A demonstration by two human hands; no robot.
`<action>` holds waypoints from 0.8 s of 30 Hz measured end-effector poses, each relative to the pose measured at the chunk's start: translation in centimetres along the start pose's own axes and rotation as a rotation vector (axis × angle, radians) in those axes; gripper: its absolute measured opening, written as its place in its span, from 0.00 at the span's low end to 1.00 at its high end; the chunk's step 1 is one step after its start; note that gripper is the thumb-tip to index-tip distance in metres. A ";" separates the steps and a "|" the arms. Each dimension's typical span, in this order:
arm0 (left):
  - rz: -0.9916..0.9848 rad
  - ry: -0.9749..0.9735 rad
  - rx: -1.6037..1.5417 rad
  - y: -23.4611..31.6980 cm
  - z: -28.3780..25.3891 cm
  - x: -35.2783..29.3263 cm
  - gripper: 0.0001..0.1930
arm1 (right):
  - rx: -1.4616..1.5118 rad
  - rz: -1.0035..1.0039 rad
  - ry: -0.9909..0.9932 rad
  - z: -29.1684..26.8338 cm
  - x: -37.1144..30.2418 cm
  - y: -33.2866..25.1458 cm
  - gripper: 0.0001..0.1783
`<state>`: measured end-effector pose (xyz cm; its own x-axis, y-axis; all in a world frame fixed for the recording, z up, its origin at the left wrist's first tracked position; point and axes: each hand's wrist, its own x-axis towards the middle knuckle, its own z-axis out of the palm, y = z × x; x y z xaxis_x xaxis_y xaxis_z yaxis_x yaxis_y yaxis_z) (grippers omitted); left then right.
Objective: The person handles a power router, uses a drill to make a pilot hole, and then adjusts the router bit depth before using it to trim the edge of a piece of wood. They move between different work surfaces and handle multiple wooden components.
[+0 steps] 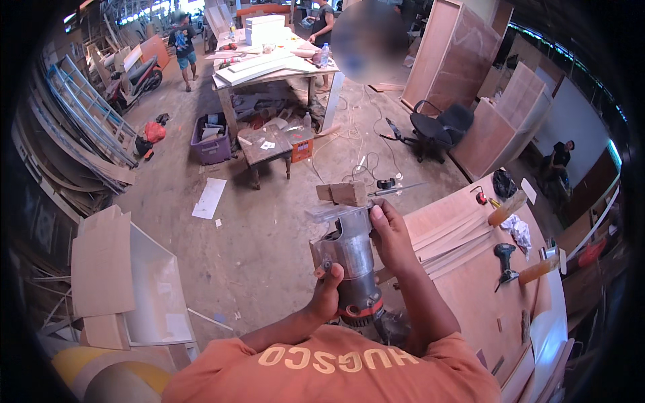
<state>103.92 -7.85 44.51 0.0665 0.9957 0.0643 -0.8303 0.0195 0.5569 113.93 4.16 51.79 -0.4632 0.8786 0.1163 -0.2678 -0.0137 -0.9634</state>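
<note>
Router, isn't it, with both hands on it?

Yes, held up in front of the chest, above the floor; the left hand is wrapped round the lower part of the metal housing, thumb near the small side knob, its other fingers mostly hidden

And the right hand?

Thumb and forefinger look closed on the edge of the base, just beside the wooden block, though the exact contact is hard to make out

How would you handle it well like that?

I'd let the left hand carry the weight and leave the right for fine touches. Fingertips should stay clear of the base's middle, since the cutter is hidden from here. I'd want the plug out too; I can't tell whether it's live

Any markings on it?

None I can read, just a red band round the motor end

Lettering elsewhere?

Big pale capitals across the orange shirt, upside down from this angle; I'll leave them unquoted

And further out?

The cordless drill on the worktop shows no legible label, and the orange box on the floor has printed patches too small to read
</note>
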 end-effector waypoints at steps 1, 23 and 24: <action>-0.007 0.002 0.003 0.2 0.1 -0.1 0.41 | -0.030 -0.021 -0.027 -0.3 0.0 0.1 0.16; -0.007 -0.095 0.181 -1.9 -1.8 0.5 0.38 | -0.292 0.007 0.009 -1.8 -1.3 -1.1 0.24; -0.021 -0.107 0.139 -1.5 -1.7 0.4 0.39 | -0.389 -0.066 -0.113 -2.0 -1.3 -1.2 0.23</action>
<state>104.26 -7.37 42.26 0.1473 0.9798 0.1350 -0.7439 0.0198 0.6680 116.53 3.99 52.31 -0.5513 0.8133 0.1860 0.0291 0.2415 -0.9700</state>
